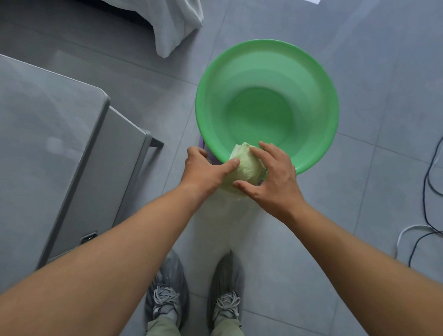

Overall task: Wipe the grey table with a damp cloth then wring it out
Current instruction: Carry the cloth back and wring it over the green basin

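Note:
A bunched pale green cloth [247, 169] sits between my two hands at the near rim of a round green basin [269, 76]. My left hand [205, 169] holds the cloth's left side, its thumb laid across the top. My right hand [273, 175] grips the cloth from the right, fingers and thumb curled around it. The grey table [38, 144] stands to the left, its rounded corner near the basin. The basin's inside looks smooth; I cannot tell whether it holds water.
The basin rests on a purple stand [202, 144], mostly hidden. A grey cloth-draped bed edge [176, 21] lies at the upper left. Black and white cables [427, 202] trail over the tiled floor at right. My shoes [166, 292] stand below the hands.

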A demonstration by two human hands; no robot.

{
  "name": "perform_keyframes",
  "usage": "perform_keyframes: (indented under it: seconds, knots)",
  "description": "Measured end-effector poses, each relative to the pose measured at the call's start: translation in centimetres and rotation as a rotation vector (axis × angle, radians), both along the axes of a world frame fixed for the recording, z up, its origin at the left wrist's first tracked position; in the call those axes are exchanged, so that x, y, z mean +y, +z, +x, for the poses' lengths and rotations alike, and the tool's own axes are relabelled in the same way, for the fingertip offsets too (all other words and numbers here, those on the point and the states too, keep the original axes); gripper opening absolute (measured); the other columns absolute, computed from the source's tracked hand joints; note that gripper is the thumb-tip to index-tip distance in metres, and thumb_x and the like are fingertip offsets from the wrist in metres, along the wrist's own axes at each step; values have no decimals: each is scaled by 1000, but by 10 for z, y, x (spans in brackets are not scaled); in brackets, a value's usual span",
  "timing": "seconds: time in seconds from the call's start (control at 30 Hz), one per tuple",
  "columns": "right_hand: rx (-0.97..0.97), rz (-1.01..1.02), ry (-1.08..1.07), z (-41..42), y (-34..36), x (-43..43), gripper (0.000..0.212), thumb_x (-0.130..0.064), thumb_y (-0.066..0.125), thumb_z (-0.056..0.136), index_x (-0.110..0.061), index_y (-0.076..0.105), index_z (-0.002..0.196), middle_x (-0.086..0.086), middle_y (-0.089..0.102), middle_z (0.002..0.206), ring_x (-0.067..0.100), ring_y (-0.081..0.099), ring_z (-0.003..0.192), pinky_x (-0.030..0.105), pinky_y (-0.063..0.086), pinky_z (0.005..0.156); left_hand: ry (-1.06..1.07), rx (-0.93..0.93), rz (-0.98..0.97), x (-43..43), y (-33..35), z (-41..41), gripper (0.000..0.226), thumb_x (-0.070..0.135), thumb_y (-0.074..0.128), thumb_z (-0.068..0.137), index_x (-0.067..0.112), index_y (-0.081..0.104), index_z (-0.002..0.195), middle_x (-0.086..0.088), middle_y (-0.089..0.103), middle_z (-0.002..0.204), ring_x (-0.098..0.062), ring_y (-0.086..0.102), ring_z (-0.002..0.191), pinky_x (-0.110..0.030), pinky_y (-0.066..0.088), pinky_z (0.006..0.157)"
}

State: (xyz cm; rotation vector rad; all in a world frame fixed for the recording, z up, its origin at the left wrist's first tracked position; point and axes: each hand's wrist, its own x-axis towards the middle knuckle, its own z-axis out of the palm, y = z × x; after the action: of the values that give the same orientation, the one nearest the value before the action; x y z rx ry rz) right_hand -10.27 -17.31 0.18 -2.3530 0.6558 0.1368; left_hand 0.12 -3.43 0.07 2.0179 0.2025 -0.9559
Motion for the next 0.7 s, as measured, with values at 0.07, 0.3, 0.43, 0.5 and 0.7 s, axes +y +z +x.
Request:
perform_keyframes:
  seconds: [0.07, 0.3, 0.43, 0.5, 0.7]
  knots:
    - [-23, 10, -13, -4, 6, -3, 81, -45, 86, 68, -16, 56, 138, 6, 45, 149, 25, 37, 140, 45, 30, 117, 22, 43, -36, 1, 2, -1, 73, 46, 83, 68, 18, 37, 117, -7, 54, 120, -20, 58, 105, -35, 48, 89]
    - [90, -82, 53, -4, 11, -5, 82, -54, 80, 72, -21, 51, 142, 8, 39, 154, 27, 33, 142, 44, 29, 118, 61, 126, -70, -1, 8, -7, 72, 41, 83, 71, 12, 43, 123, -7, 57, 119, -22, 58, 106, -41, 49, 96]
    - [171, -140, 80, 5, 4, -4, 83, -67, 68, 75, -25, 48, 143, 8, 33, 157, 27, 29, 144, 45, 27, 118, 74, 144, -20, -5, 9, -7, 68, 42, 82, 71, 12, 43, 118, -8, 57, 118, -23, 59, 104, -43, 51, 93]
    - [176, -137, 83, 8, 1, -4, 82, -69, 66, 76, -25, 48, 144, 8, 33, 158, 27, 28, 144, 45, 26, 117, 45, 58, 43, -8, 10, -5, 67, 46, 81, 69, 14, 42, 113, -7, 53, 119, -25, 57, 108, -43, 50, 95]
    - [117, -93, 61, 1, 3, -7, 84, -65, 70, 74, -23, 48, 144, 9, 36, 155, 29, 31, 143, 49, 29, 117, -235, -444, 138, -7, 21, -1, 51, 48, 74, 74, 20, 52, 111, -1, 43, 113, -24, 45, 115, -41, 42, 100]
